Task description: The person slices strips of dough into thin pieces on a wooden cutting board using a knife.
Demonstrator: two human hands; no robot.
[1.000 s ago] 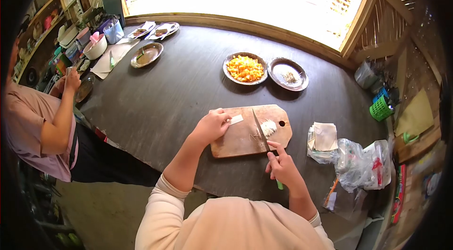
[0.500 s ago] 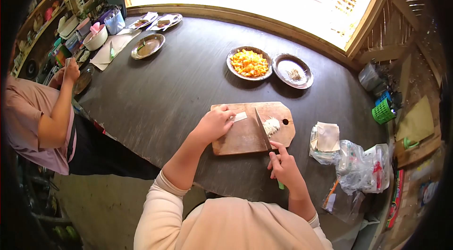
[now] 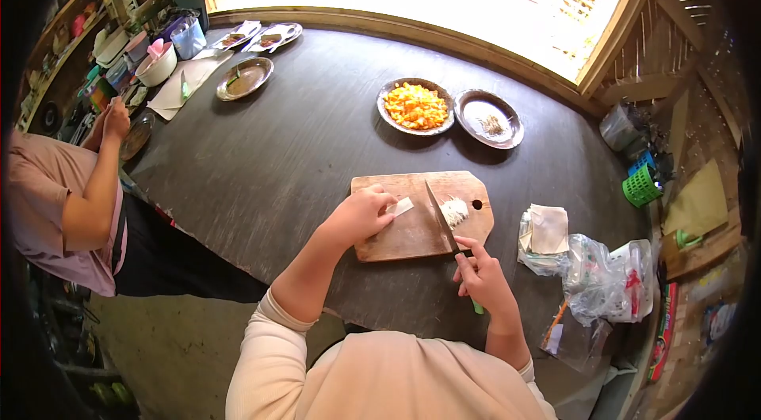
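Note:
A wooden cutting board (image 3: pixel 380 242) with a dark hanging hole lies on the dark table before me. My left hand (image 3: pixel 366 214) rests at the board's left side, its fingertips closed on a pale flat strip (image 3: pixel 404 206). In my right hand (image 3: pixel 480 276) is a kitchen knife (image 3: pixel 441 214) with a green-ended handle. Its blade slants across the board, between the strip and a small heap of white shreds (image 3: pixel 454 211). The knife edge is apart from the strip.
Beyond the board stand a plate of orange cubes (image 3: pixel 415 106) and a plate with a small brownish heap (image 3: pixel 493 125). To the right are a stack of pale square sheets (image 3: pixel 548 228) and plastic bags (image 3: pixel 596 281). A co-worker (image 3: pixel 71 206) stands at the left, near another plate (image 3: pixel 244 79).
My left hand and the strip have shifted slightly toward me, and the strip is more tilted. The knife has barely moved on the board. The whole view has drifted a little.

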